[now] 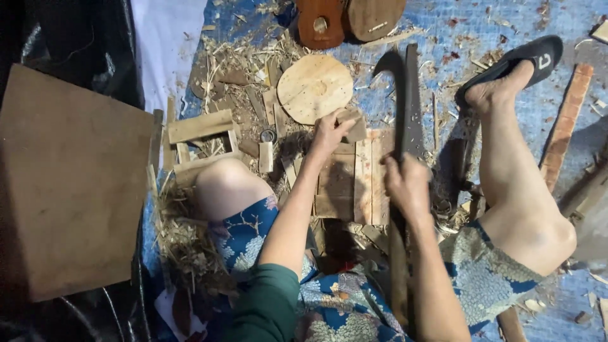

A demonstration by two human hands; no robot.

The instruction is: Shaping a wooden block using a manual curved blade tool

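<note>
Two hands at work: our left hand (329, 132) pinches a small, light wood block (352, 123) on the slatted board (354, 183), while our right hand (407, 185) clamps the heavy, stiff hooked blade (405, 95) by its handle.

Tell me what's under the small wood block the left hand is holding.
The wood block in the left hand rests on a slatted wooden board. Wood chips lie around it; the hand hides the contact spot.
</note>
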